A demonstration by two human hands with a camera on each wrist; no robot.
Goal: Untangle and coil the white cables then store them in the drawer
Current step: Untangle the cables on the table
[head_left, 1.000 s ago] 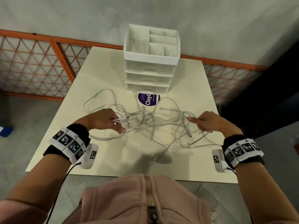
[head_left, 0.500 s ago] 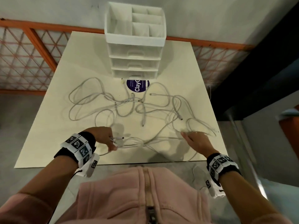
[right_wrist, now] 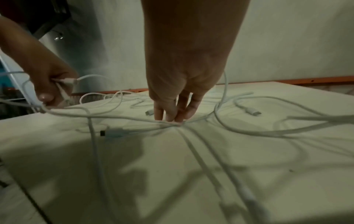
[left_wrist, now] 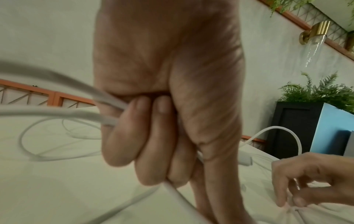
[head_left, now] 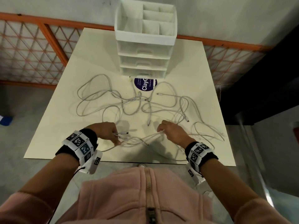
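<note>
Several tangled white cables (head_left: 129, 104) sprawl over the cream table (head_left: 53, 126). My left hand (head_left: 117, 138) is near the front edge and grips cable ends in a fist; the left wrist view shows its fingers (left_wrist: 153, 136) curled round the cables (left_wrist: 76, 115). My right hand (head_left: 160, 130), a little to the right, pinches a bunch of strands and lifts them slightly off the table. Its fingertips (right_wrist: 172, 115) point down onto the gathered strands (right_wrist: 249, 131). The white drawer unit (head_left: 144, 52) stands at the back with all three drawers shut.
A purple round sticker (head_left: 145, 84) lies in front of the drawer unit. Loose plug ends (head_left: 186, 118) lie right of centre. An orange mesh railing (head_left: 32, 54) runs behind and left of the table. The table's front edge is close to my pink jacket (head_left: 145, 191).
My right hand has moved left toward my left hand and now pinches up a bunch of strands. My left hand keeps its grip on the cable ends near the front edge.
</note>
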